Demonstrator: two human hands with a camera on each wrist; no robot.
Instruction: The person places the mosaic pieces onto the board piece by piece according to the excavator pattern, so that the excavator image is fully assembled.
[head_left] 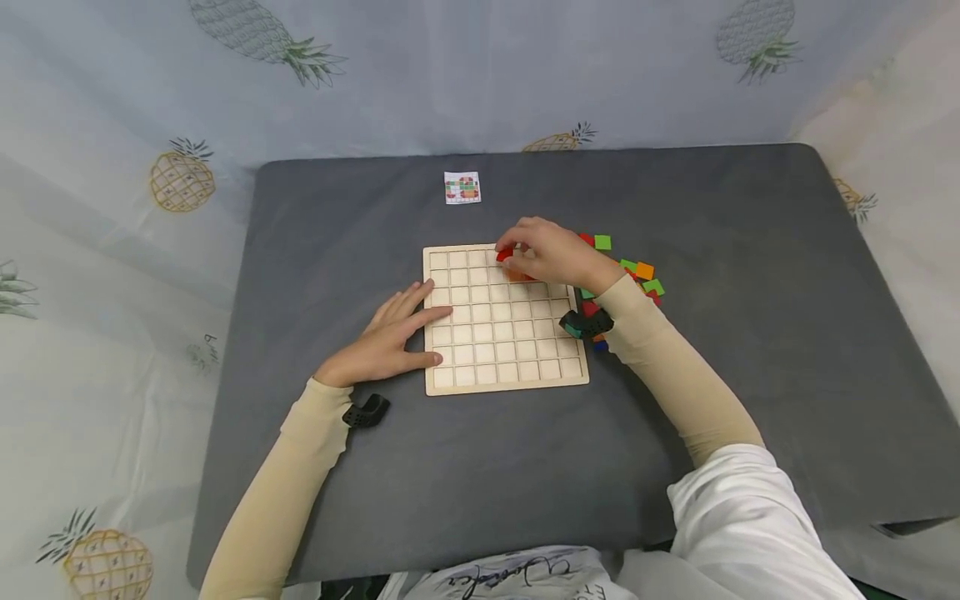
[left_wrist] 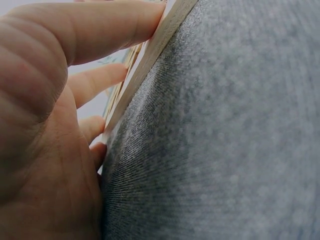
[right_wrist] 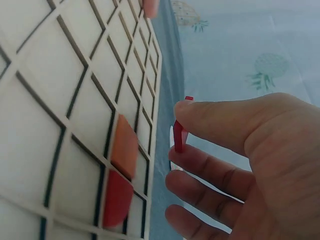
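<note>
A pale wooden grid board (head_left: 480, 337) lies on the grey table. My left hand (head_left: 386, 342) rests at its left side with fingers spread, thumb and fingertips on the rim; the left wrist view shows the fingertips along the board's edge (left_wrist: 150, 60). Over the board's far edge, my right hand (head_left: 551, 250) pinches a small red tile (right_wrist: 178, 135) between thumb and index finger. The tile stands on edge in the right wrist view, apart from the board. An orange tile (right_wrist: 124, 147) and a red tile (right_wrist: 117, 200) sit side by side in grid cells, partly covered by my right hand in the head view.
Loose tiles, such as a green tile (head_left: 602, 242) and an orange tile (head_left: 644, 271), lie right of the board, partly hidden under my right wrist. A small card with a coloured pattern (head_left: 462, 188) lies beyond the board. A pineapple-print curtain (head_left: 450, 83) hangs behind the table.
</note>
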